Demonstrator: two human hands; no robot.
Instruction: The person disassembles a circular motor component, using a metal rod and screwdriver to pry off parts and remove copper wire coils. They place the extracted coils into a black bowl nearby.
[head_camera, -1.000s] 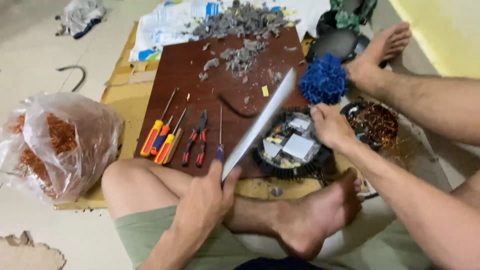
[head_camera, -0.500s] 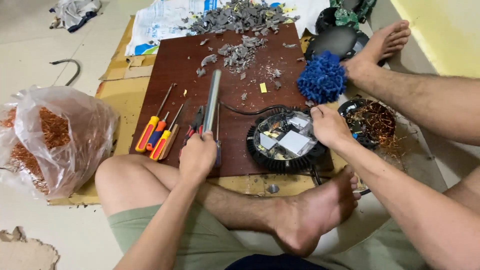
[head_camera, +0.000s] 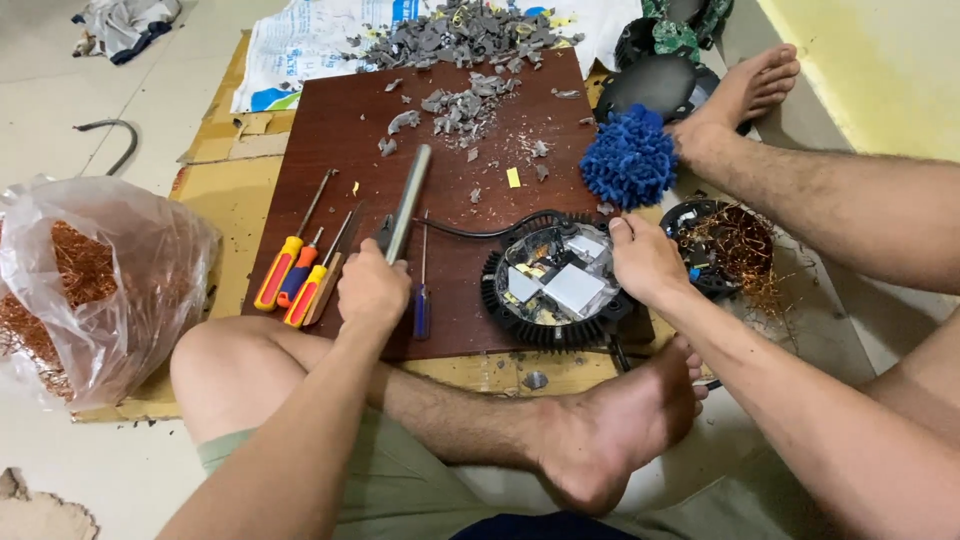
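Bar flatter now (left grip lower)

From my end the view is bright and even, lit softly from overhead with no hard-edged shadows; only faint, diffuse shade sits under the left hand and beneath the bent knee. The dark wooden board shows a mild sheen but no blown-out glare, while the clear plastic bag catches pale highlights on its creases. Focus is sharp across the middle. I see slight wide-angle stretching toward the corners, where the forearms look enlarged, and a touch of softness at the lower edge.
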